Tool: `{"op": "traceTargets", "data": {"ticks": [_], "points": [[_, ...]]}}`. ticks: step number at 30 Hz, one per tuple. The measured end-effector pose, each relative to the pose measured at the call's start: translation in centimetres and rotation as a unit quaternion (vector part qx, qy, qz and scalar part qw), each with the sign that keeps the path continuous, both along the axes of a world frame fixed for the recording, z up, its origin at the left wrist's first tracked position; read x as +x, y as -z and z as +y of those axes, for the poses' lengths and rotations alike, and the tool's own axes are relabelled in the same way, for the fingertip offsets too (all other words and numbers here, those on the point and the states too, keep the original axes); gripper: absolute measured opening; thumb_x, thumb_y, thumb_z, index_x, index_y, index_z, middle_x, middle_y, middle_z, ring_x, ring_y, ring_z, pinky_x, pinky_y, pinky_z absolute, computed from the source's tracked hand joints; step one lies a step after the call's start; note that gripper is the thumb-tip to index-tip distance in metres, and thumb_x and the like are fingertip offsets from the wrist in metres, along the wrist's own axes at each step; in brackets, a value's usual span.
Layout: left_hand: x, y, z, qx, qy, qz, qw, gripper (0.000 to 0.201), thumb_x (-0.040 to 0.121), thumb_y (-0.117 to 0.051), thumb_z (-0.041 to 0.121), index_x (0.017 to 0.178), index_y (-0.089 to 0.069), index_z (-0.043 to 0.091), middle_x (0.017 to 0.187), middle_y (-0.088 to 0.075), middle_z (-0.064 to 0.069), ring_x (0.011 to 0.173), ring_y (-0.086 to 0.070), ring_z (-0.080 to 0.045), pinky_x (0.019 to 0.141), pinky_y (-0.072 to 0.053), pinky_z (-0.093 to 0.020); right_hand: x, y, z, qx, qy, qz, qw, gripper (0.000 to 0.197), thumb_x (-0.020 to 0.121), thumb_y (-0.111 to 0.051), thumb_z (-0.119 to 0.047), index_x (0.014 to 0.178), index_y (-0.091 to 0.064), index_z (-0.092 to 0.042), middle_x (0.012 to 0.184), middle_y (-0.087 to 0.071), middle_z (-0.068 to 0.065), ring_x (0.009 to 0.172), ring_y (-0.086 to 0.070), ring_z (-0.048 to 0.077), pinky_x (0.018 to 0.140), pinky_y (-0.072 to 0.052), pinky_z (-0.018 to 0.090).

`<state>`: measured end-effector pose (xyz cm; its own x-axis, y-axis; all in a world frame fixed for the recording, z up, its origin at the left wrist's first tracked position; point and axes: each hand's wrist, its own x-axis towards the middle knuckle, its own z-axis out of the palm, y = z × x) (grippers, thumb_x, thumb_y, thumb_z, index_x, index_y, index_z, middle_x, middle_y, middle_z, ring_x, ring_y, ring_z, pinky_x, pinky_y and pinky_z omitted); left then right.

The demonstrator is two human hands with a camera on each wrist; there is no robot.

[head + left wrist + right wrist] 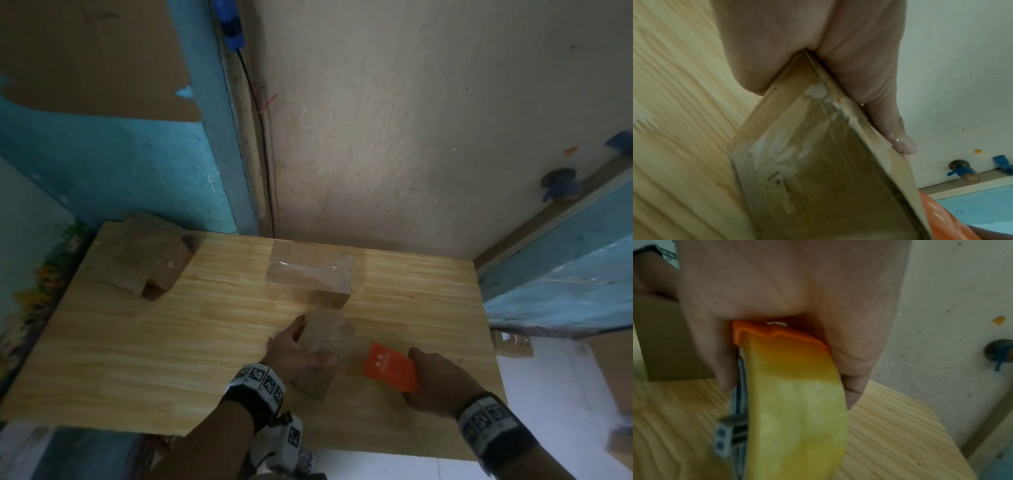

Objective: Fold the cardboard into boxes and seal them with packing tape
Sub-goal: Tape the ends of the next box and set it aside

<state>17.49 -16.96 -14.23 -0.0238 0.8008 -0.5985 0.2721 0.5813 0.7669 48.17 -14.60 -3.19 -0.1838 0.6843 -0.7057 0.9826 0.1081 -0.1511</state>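
Your left hand (pixel 297 356) grips a small cardboard box (pixel 322 346) near the front of the tabletop (pixel 171 342), thumb along one side and fingers wrapped over the other. The left wrist view shows clear tape already wrinkled across that box's face, so its sealing looks partly or wholly done; whether every seam is covered cannot be told from here.

Your right hand (pixel 436 383) is closed around the orange tape dispenser (pixel 390 370), held just beside the box, to its right, and apart from it. No strand of tape is visible running between the two.

Further back, a longer taped box (pixel 310 277) sits in the middle of the tabletop with glossy tape over its top, and it reads as finished. At the far left corner a pair of folded boxes (pixel 144 263) rest against each other; they look closed, though blur hides their tape.

Judging by this, several boxes are built and the one in your grip is near its end. At the right edge, beyond the tabletop, more cardboard (pixel 512 344) seems to wait for folding.
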Motion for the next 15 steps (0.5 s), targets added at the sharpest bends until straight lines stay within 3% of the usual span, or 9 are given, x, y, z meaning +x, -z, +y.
{"op": "traceTargets", "data": {"ticks": [5, 8, 11, 15], "points": [[0.0, 0.2, 0.0, -0.008, 0.003, 0.013, 1.0, 0.122, 0.027, -0.097, 0.074, 0.138, -0.046, 0.061, 0.126, -0.067, 0.025, 0.128, -0.058, -0.019, 0.111, -0.044, -0.053, -3.6, -0.2, 0.7, 0.014, -0.017, -0.048, 0.999, 0.05, 0.081, -0.075, -0.045, 0.122, -0.051, -0.028, 0.114, -0.065, -0.003, 0.104, -0.069, 0.02, 0.091, -0.06, 0.039], [0.1, -0.2, 0.0, -0.008, 0.014, 0.012, 1.0, 0.112, 0.028, -0.095, 0.075, 0.131, -0.052, 0.062, 0.12, -0.07, 0.024, 0.125, -0.06, -0.019, 0.112, -0.043, -0.054, -5.1, 0.2, 1.1, 0.014, -0.019, -0.061, 0.998, 0.049, 0.082, -0.078, -0.041, 0.121, -0.052, -0.026, 0.112, -0.064, -0.004, 0.103, -0.069, 0.018, 0.092, -0.061, 0.038], [0.2, -0.9, 0.0, -0.005, 0.016, 0.012, 1.0, 0.112, 0.028, -0.094, 0.078, 0.131, -0.058, 0.053, 0.115, -0.073, 0.021, 0.12, -0.064, -0.015, 0.114, -0.041, -0.054, -6.0, 0.4, 1.5, 0.011, -0.015, -0.076, 0.997, 0.049, 0.083, -0.081, -0.038, 0.12, -0.053, -0.026, 0.109, -0.063, -0.006, 0.101, -0.068, 0.017, 0.093, -0.061, 0.038], [0.3, -1.4, 0.0, -0.006, 0.028, 0.021, 0.999, 0.112, 0.028, -0.09, 0.082, 0.132, -0.057, 0.053, 0.12, -0.071, 0.02, 0.123, -0.062, -0.015, 0.115, -0.039, -0.055, -6.8, 0.0, 2.1, 0.013, -0.027, -0.106, 0.994, 0.051, 0.083, -0.084, -0.038, 0.123, -0.056, -0.024, 0.11, -0.065, -0.005, 0.103, -0.07, 0.018, 0.096, -0.06, 0.039]]}}
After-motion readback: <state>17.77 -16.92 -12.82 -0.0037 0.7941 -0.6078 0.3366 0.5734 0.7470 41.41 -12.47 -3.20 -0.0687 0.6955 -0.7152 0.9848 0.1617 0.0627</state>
